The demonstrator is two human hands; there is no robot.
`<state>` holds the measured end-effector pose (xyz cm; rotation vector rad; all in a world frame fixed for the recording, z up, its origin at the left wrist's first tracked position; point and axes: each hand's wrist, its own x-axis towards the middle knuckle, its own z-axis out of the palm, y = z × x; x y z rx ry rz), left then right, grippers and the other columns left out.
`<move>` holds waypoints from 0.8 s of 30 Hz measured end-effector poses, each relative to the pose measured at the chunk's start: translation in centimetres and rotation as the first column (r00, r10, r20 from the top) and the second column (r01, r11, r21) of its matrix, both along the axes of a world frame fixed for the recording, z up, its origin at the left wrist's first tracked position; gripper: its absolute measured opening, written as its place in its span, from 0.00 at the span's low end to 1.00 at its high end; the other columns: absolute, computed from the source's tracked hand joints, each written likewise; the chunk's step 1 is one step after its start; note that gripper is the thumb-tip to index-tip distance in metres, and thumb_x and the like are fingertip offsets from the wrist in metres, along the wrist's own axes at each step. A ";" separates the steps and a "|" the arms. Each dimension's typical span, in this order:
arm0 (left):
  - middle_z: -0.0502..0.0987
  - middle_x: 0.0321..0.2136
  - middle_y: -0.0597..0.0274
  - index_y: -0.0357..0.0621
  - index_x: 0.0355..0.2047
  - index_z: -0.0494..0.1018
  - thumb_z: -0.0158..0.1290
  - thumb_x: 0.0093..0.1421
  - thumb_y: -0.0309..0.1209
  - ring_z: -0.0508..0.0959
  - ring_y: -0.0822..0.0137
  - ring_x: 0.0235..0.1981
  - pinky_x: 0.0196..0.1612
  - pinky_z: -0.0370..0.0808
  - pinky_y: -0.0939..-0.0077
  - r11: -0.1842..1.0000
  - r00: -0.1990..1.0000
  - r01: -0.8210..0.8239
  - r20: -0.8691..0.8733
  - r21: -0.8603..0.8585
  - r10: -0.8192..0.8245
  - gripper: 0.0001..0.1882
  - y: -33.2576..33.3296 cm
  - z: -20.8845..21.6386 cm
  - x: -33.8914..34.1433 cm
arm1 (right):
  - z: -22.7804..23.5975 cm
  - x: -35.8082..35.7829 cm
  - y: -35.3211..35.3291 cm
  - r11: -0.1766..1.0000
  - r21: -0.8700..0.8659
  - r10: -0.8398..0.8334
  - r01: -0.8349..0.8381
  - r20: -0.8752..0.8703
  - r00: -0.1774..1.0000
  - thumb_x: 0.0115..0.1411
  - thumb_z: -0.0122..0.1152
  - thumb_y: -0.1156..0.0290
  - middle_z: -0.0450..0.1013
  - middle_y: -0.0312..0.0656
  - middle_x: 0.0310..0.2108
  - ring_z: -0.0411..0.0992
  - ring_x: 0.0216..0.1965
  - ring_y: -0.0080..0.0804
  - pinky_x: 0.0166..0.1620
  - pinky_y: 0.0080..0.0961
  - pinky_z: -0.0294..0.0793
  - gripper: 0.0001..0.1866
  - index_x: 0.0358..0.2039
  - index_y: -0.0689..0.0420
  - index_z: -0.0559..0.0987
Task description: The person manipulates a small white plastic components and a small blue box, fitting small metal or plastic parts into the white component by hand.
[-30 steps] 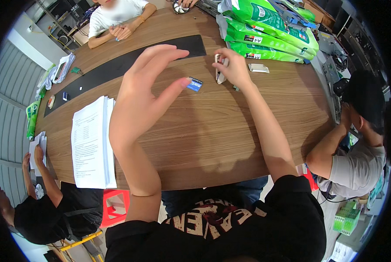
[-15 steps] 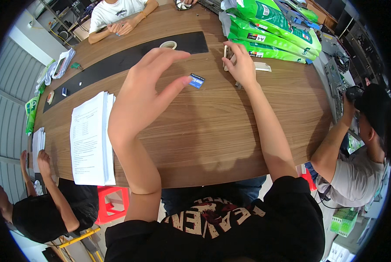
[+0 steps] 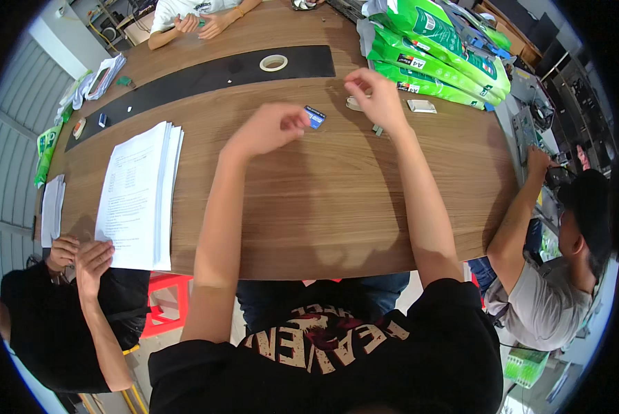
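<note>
A person's left hand (image 3: 264, 130) reaches a blue card (image 3: 316, 118) on the wood-grain counter (image 3: 330, 214), upper center of the frame. The card's dark-banded upper edge slopes down toward the right; fingertips cover its left end, so its long axis cannot be told. The left grip is curled and blurred, and whether it pinches the card is unclear. Just to the right, the right hand (image 3: 380, 102) bends over a white object (image 3: 353, 103); whether its grip is spread or pressed together cannot be told. A tape roll (image 3: 273, 63) rests on a black strip (image 3: 192, 84) above.
</note>
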<state>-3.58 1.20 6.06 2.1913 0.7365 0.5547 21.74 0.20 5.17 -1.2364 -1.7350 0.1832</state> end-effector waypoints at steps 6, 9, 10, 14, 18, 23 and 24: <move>0.70 0.36 0.63 0.43 0.32 0.75 0.58 0.49 0.21 0.74 0.68 0.36 0.39 0.74 0.76 0.984 0.963 -0.166 0.205 -0.067 0.176 0.09 -1.6 -4.4 -1.1 | -0.2 1.0 -1.5 0.858 -0.444 0.320 -0.259 0.067 0.945 0.55 0.59 0.75 0.74 0.33 0.27 0.68 0.26 0.18 0.29 0.17 0.67 0.06 0.34 0.58 0.78; 0.69 0.40 0.63 0.44 0.32 0.76 0.59 0.49 0.22 0.73 0.68 0.37 0.42 0.74 0.76 0.996 0.982 -0.091 0.162 -0.020 0.093 0.08 -2.1 -4.9 -1.8 | -2.4 0.4 -2.4 0.815 -0.471 0.387 -0.338 0.008 0.922 0.54 0.60 0.76 0.72 0.31 0.25 0.66 0.24 0.15 0.28 0.16 0.65 0.07 0.36 0.57 0.79; 0.69 0.40 0.63 0.44 0.32 0.76 0.59 0.49 0.22 0.73 0.68 0.37 0.42 0.74 0.76 0.995 0.981 -0.094 0.166 -0.023 0.097 0.08 -2.0 -5.0 -1.8 | -3.0 0.3 -2.5 0.812 -0.475 0.390 -0.338 0.011 0.921 0.54 0.60 0.76 0.72 0.31 0.25 0.66 0.24 0.15 0.28 0.16 0.65 0.07 0.36 0.57 0.79; 0.70 0.39 0.63 0.45 0.31 0.76 0.60 0.48 0.24 0.73 0.68 0.39 0.43 0.72 0.76 0.995 0.981 -0.092 0.167 -0.045 0.098 0.08 -2.0 -5.2 -2.0 | -4.1 -2.5 -3.5 0.893 -0.415 0.191 -0.176 -0.006 0.982 0.50 0.62 0.74 0.71 0.34 0.21 0.68 0.21 0.23 0.26 0.23 0.67 0.08 0.33 0.53 0.80; 0.70 0.36 0.64 0.43 0.27 0.75 0.59 0.49 0.24 0.72 0.66 0.38 0.41 0.71 0.74 0.994 0.986 -0.105 0.127 -0.006 0.105 0.05 -1.9 -5.2 -1.5 | -5.6 -3.2 -3.5 0.978 -0.205 0.050 -0.022 0.132 0.990 0.50 0.62 0.73 0.71 0.37 0.22 0.70 0.21 0.30 0.27 0.27 0.68 0.07 0.31 0.53 0.79; 0.70 0.34 0.60 0.41 0.27 0.71 0.55 0.53 0.24 0.71 0.61 0.34 0.38 0.70 0.71 0.959 0.992 -0.093 0.105 0.267 0.067 0.04 -2.1 -5.7 -0.8 | -5.8 -3.8 -3.7 0.994 -0.101 -0.015 0.040 0.242 0.970 0.52 0.61 0.70 0.71 0.38 0.23 0.71 0.26 0.36 0.28 0.32 0.67 0.03 0.26 0.53 0.77; 0.70 0.35 0.59 0.41 0.28 0.69 0.54 0.55 0.24 0.71 0.61 0.34 0.36 0.69 0.71 0.900 0.992 -0.103 0.109 0.423 0.063 0.04 -2.2 -5.9 -0.5 | -6.1 -3.7 -3.6 0.998 -0.020 -0.042 0.051 0.322 0.946 0.53 0.60 0.69 0.71 0.38 0.24 0.71 0.27 0.37 0.28 0.33 0.66 0.04 0.27 0.53 0.76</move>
